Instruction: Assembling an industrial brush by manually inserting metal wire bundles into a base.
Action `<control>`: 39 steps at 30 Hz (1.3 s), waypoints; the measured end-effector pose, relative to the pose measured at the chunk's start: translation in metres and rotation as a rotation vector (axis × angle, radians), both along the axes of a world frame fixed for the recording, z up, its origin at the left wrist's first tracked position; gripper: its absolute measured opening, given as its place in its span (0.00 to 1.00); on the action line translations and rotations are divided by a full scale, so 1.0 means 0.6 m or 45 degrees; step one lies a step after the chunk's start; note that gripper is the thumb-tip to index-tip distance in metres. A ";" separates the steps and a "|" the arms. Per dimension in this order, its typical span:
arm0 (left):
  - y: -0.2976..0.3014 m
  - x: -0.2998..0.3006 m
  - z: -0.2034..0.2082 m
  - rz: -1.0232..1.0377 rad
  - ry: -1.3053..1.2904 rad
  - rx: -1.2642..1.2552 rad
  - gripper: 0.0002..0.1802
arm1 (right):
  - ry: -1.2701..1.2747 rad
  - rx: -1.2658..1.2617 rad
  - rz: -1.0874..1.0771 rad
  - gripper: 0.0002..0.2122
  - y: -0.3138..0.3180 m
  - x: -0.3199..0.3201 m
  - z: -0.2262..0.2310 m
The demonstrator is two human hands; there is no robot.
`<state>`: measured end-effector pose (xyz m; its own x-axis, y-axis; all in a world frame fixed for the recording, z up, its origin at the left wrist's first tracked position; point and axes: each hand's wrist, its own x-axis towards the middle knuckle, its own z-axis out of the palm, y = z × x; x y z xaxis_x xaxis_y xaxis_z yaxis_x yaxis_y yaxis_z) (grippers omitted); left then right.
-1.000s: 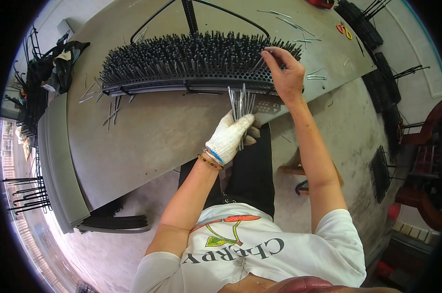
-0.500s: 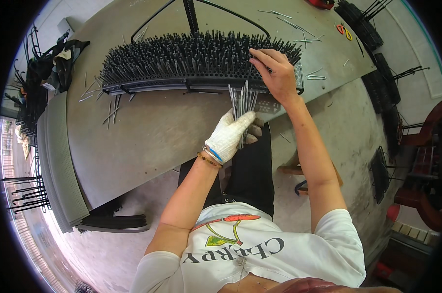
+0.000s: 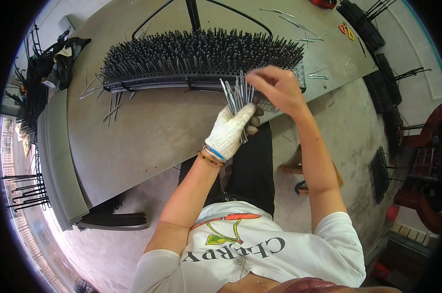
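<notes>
1. Head view: one long black perforated rack [image 3: 157, 82] sits on the grey bench [image 3: 133, 146]; dark metal rods [image 3: 196, 56] stand in its holes, packed too densely to count, and open holes show along its front edge.
2. The left hand [image 3: 229, 128], in a white knitted glove, has its grip closed round a bundle of thin grey rods [image 3: 237, 95], fanned at the top, just in front of the rack; they overlap too much for a count.
3. The bare right hand [image 3: 282, 90] is at the tops of that bundle; its fingertips are blurred, so I cannot tell whether its grip holds a rod. It hides part of the rack's front right side.
4. Loose rods [image 3: 318, 76] lie scattered beside both ends of the rack, with one pair of scissors [image 3: 350, 33], red-and-yellow-handled, farther right.
5. Grey perforated sheets [image 3: 64, 161] are stacked at the left, their number unclear; a red object [image 3: 323, 4] is cut off at the top, its kind unclear.
</notes>
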<state>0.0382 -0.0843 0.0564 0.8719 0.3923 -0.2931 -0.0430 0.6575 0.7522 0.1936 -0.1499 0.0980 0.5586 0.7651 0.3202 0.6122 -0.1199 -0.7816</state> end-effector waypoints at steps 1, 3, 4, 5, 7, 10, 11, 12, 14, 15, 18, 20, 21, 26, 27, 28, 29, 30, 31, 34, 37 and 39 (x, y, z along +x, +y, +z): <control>-0.002 0.003 0.000 -0.006 -0.003 0.000 0.13 | 0.276 -0.039 0.058 0.08 -0.008 -0.003 -0.010; -0.006 0.007 0.000 -0.010 -0.055 0.016 0.15 | 0.677 -0.114 0.106 0.09 -0.018 -0.003 -0.018; -0.009 0.009 0.004 -0.013 -0.054 0.015 0.15 | 0.678 -0.113 0.103 0.09 -0.023 0.001 -0.017; -0.013 0.009 0.009 0.015 0.006 -0.029 0.15 | 0.729 -0.037 0.093 0.09 -0.027 0.005 -0.015; -0.014 0.011 0.006 0.043 0.066 -0.071 0.16 | 0.782 0.089 0.015 0.08 -0.032 0.019 -0.005; -0.011 0.016 -0.005 0.011 0.125 -0.054 0.16 | 0.525 0.340 -0.127 0.08 -0.034 0.055 0.014; -0.015 0.016 -0.001 -0.002 0.162 -0.040 0.15 | 0.461 0.458 -0.144 0.08 -0.029 0.066 0.014; -0.018 0.017 0.004 -0.015 0.197 -0.024 0.14 | 0.459 0.461 -0.149 0.08 -0.024 0.075 0.013; -0.020 0.018 0.005 -0.078 0.160 -0.043 0.13 | 0.233 0.486 -0.259 0.08 -0.014 0.092 0.008; -0.020 0.017 0.004 -0.135 0.126 -0.064 0.13 | 0.232 0.485 -0.260 0.08 -0.007 0.099 0.002; -0.019 0.015 0.000 -0.180 0.146 0.016 0.12 | 0.065 0.423 -0.236 0.08 0.002 0.109 -0.020; -0.018 0.015 0.006 -0.190 0.154 0.026 0.12 | 0.046 0.456 -0.217 0.07 0.002 0.117 -0.029; -0.017 0.013 0.007 -0.192 0.166 0.034 0.12 | 0.015 0.432 -0.200 0.07 0.003 0.114 -0.026; -0.012 0.011 0.003 -0.170 0.147 -0.058 0.11 | -0.075 0.393 -0.179 0.07 0.004 0.107 -0.020; -0.013 0.012 0.003 -0.145 0.127 -0.112 0.10 | -0.008 0.466 -0.169 0.07 0.003 0.107 -0.024; -0.013 0.012 0.002 -0.147 0.125 -0.113 0.10 | 0.058 0.539 -0.157 0.07 0.003 0.108 -0.028; -0.012 0.012 0.002 -0.165 0.128 -0.156 0.10 | 0.057 0.538 -0.159 0.07 0.002 0.111 -0.033; -0.011 0.011 0.002 -0.181 0.132 -0.198 0.09 | -0.001 0.504 -0.144 0.07 0.001 0.115 -0.038; -0.011 0.012 0.000 -0.182 0.132 -0.199 0.09 | -0.058 0.471 -0.129 0.07 0.000 0.118 -0.043; -0.010 0.012 -0.004 -0.189 0.111 -0.203 0.10 | -0.399 0.337 -0.196 0.08 -0.001 0.116 -0.050; -0.011 0.011 -0.004 -0.212 0.118 -0.124 0.11 | -0.605 0.363 -0.149 0.09 0.003 0.104 -0.038; -0.012 0.012 -0.006 -0.258 0.132 -0.029 0.13 | -0.733 0.357 -0.095 0.10 0.005 0.107 -0.042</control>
<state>0.0452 -0.0914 0.0528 0.8968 0.2044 -0.3923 0.1687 0.6617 0.7305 0.2575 -0.1467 0.0726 0.2858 0.5746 0.7669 0.9410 -0.0170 -0.3379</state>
